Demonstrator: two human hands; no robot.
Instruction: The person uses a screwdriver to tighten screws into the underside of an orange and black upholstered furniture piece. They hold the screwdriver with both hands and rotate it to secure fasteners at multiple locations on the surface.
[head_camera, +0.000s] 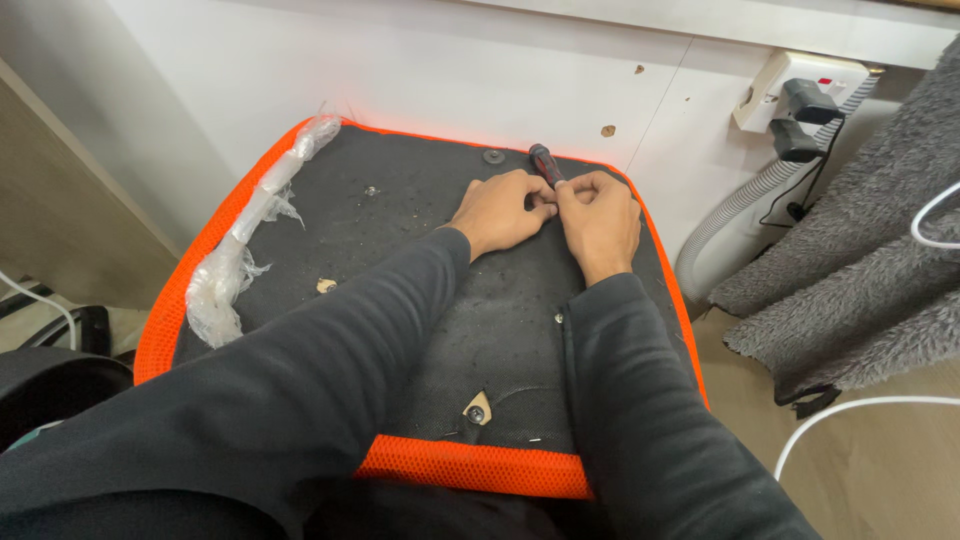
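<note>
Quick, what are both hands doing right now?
Left hand: fingers curled shut, pinching at the screwdriver tip; what they hold is hidden.
Right hand: fingers closed around the screwdriver, on the black seat base.

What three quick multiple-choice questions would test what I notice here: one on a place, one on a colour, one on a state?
1. Where does the crumpled plastic wrap lie?
A. along the pad's left edge
B. under the right hand
C. on the grey blanket

2. What colour is the pad's border?
A. blue
B. orange
C. green

3. How is the screwdriver held?
A. lying loose, untouched
C. both hands closed around it
B. left hand alone, raised high

Answers: 1 A, the wrap runs down the left rim. 2 B, the mesh trim is bright orange. 3 C, the left hand and right hand meet at its shaft, low on the pad.
</note>
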